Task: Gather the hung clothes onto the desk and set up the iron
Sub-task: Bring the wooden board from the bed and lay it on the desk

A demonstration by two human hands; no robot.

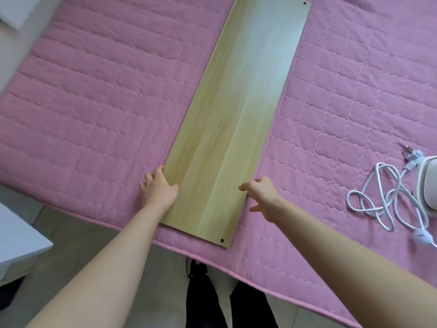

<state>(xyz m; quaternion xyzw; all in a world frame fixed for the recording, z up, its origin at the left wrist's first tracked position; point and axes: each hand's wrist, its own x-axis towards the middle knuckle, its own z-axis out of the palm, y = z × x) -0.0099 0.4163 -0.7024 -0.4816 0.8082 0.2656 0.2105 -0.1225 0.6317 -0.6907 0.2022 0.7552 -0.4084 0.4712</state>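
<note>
1. The pale wooden board (231,119), long and glossy with dark corner holes, lies diagonally on the pink quilted bed (94,102).
2. My left hand (158,189) grips its left edge, fingers curled.
3. My right hand (262,194) touches the right edge; I cannot tell whether its fingers grasp.
4. The white iron (428,185), seemingly cropped, sits at the bed's right beside its tangled cord (387,197).

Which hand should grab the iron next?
Right. The iron lies on the bed to the right, nearest the right hand at the board's right edge. The left hand grips the board's left edge and would probably have to cross the board.
</note>
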